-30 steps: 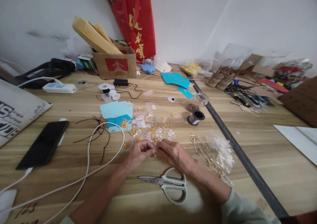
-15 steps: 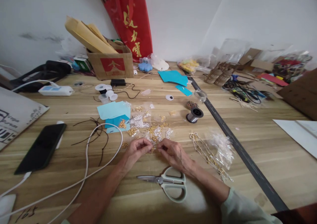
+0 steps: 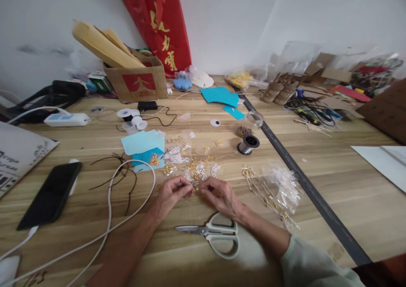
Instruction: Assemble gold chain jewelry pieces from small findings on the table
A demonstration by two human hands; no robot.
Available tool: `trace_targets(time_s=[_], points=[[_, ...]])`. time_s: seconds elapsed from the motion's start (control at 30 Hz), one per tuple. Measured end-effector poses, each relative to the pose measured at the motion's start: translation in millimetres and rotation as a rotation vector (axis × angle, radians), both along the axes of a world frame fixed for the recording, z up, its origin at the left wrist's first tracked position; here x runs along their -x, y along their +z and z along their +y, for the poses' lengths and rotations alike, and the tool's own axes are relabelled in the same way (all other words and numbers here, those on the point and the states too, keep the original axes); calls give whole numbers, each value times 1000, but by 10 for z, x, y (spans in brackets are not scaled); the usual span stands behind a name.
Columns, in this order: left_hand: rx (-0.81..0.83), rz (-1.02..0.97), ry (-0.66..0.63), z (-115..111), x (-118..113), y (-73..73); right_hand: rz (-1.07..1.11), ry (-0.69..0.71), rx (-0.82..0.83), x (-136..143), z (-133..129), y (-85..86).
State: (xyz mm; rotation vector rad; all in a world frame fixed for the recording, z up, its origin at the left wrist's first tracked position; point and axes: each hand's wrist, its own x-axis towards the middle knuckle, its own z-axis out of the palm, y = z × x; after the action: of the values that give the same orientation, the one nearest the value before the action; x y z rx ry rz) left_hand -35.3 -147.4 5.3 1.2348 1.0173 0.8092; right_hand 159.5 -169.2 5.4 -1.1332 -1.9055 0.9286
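While over wooden table (image 3: 320, 160), pale wall (image 3: 228, 29) beyond, left hand (image 3: 171, 195) and right hand (image 3: 222, 197) pinched shut, grip contents unclear.

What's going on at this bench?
A person's left hand and right hand are pinched close together beside loose gold and silver beads; whatever they hold is too small to make out. Scissors lie on the table nearer the person, with chains off to the right.
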Motion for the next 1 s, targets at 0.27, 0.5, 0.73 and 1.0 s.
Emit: trace_targets(time_s=[0.27,0.5,0.73,1.0], points=[[5,5,-4,-4,-7,-11,-14,2,-14,5,-11,-37],[9,8,-28,-12,-10,18,-12,6,-18,11,-24,-35],[-89,63,-14,-17,-12,2,32,5,4,16,-31,-23],[-239,59,-21,6,30,34,45,3,-56,21,-30,2]])
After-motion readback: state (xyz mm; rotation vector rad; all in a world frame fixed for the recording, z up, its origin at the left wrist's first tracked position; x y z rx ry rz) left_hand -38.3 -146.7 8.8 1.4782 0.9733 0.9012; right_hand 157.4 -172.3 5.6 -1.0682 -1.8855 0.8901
